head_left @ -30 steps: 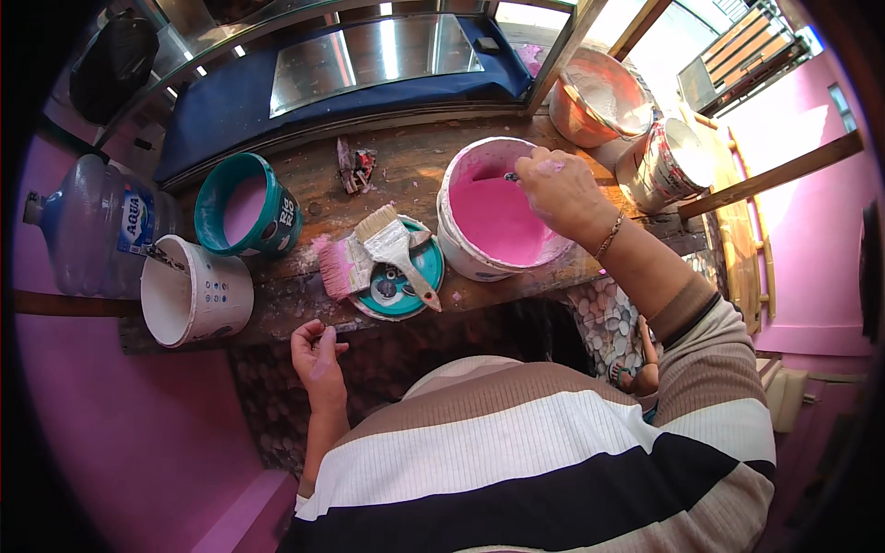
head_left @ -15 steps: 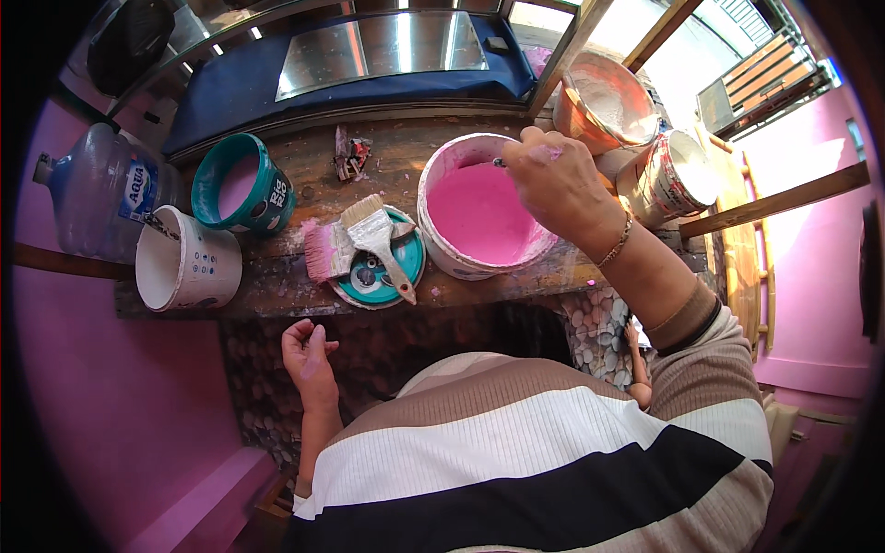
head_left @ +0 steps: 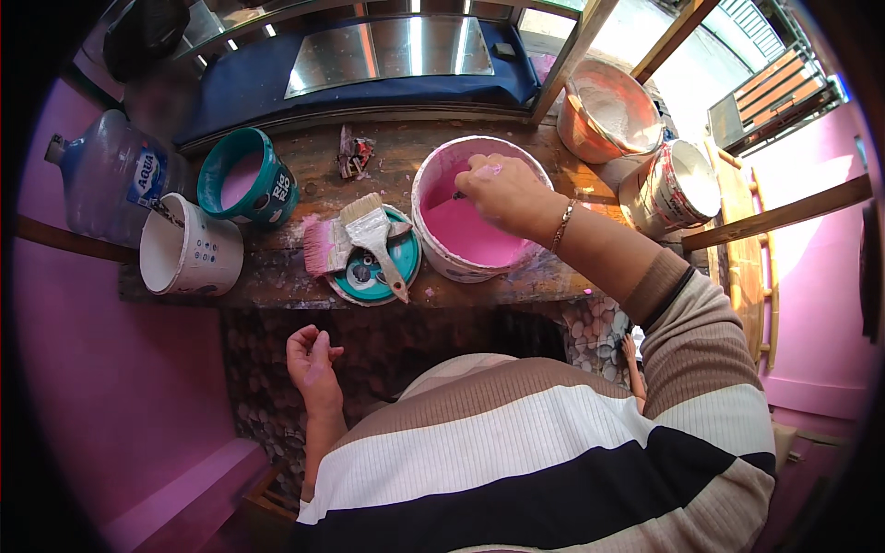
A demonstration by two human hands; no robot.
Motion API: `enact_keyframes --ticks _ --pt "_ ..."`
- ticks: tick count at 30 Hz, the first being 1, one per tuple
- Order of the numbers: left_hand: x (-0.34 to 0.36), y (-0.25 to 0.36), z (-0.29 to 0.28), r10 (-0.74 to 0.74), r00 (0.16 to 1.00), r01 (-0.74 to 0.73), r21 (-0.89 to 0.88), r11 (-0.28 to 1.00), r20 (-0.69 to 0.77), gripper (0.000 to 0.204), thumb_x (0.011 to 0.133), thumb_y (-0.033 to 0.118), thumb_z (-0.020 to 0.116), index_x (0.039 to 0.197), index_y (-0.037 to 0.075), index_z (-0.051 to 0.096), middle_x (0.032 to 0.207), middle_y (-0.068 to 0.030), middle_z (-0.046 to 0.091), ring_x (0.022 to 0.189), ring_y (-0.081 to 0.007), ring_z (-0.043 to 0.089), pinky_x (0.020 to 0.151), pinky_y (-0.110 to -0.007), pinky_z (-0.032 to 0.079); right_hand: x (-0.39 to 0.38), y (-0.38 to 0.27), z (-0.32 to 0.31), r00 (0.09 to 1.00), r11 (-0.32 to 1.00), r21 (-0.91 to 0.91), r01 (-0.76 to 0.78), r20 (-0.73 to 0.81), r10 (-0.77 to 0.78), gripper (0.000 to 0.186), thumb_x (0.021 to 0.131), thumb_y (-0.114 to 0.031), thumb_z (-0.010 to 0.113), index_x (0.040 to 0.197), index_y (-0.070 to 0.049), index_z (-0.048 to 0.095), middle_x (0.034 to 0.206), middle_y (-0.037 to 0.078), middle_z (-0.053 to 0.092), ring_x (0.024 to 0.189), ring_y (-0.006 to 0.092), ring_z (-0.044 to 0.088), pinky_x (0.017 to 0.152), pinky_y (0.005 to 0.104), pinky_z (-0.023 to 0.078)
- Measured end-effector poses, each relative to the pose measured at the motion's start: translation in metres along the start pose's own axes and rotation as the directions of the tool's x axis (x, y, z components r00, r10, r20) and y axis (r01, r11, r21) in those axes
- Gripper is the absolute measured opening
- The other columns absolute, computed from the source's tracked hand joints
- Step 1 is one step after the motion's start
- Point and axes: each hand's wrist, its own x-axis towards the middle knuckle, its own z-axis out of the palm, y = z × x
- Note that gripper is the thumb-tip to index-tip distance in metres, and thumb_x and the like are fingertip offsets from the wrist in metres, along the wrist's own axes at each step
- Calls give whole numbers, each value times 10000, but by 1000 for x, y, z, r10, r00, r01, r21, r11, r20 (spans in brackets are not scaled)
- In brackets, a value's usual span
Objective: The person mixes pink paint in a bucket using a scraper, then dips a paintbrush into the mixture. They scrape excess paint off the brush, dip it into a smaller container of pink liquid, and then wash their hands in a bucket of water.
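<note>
A white bucket point(head_left: 426, 241) of pink paint point(head_left: 475, 233) stands on the wooden table. Over its inside hangs my right hand point(head_left: 502, 192), fingers closed on a thin, dark-ended handle point(head_left: 458, 195) that is mostly hidden. Below the table edge, by my body, my left hand point(head_left: 314, 367) is loosely curled, the thumb apart from the fingers and nothing in it. Left of the bucket lies a teal lid point(head_left: 366, 288). Across it rest a paintbrush with pale bristles point(head_left: 372, 234) and a wide brush with pink-stained bristles point(head_left: 322, 247).
A teal pail point(head_left: 267, 198) with pink paint, a white pail point(head_left: 214, 261) and a large water jug point(head_left: 101, 175) stand at left. An orange bucket point(head_left: 576, 129) and a paint-splashed pail point(head_left: 650, 198) are at right. Wooden posts point(head_left: 576, 60) rise near the table.
My right hand has moved left and slightly down over the paint bucket, with the handle in it. My left hand stays loosely curled. The view has shifted slightly.
</note>
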Motion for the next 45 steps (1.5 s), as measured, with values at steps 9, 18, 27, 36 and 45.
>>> enact_keyframes --ticks 9,18,27,36,45 --pt "-6 1 6 9 1000 -9 -10 1000 -19 171 890 63 615 1045 46 544 942 -12 529 718 -79 550 643 -242 519 -1 -15 16 987 982 109 156 14 -159 152 792 -106 534 846 -70 671 895 157 611 873 319 614 739 432 497" --pt "-7 -8 -4 -12 997 9 -40 999 -80 170 889 64 618 1044 46 551 935 -12 534 714 -82 555 640 -244 521 -17 16 -7 984 989 -146 25 180 2 121 748 -99 566 771 -42 670 804 172 653 746 344 649 655 437 516" --pt "-8 -1 2 -5 998 3 -35 999 -68 168 889 71 618 1041 46 551 933 -11 533 692 -86 557 643 -247 518 0 -14 18 998 997 79 24 49 -28 158 763 -117 546 784 -26 673 783 183 663 747 356 658 659 452 517" --pt "-14 -15 -7 -55 994 51 -45 998 -96 171 888 71 614 1041 45 542 937 -21 532 671 -95 561 633 -245 510 -5 13 -4 981 997 -64 29 191 -16 154 752 -137 566 723 -25 669 759 177 662 748 352 654 675 448 512" --pt "-9 -7 3 -52 996 51 -22 998 -73 177 892 75 610 1048 42 533 938 -25 533 665 -99 569 627 -246 507 3 -8 18 998 996 76 39 43 -42 152 769 -148 587 822 -30 667 802 175 661 768 358 647 687 459 505"
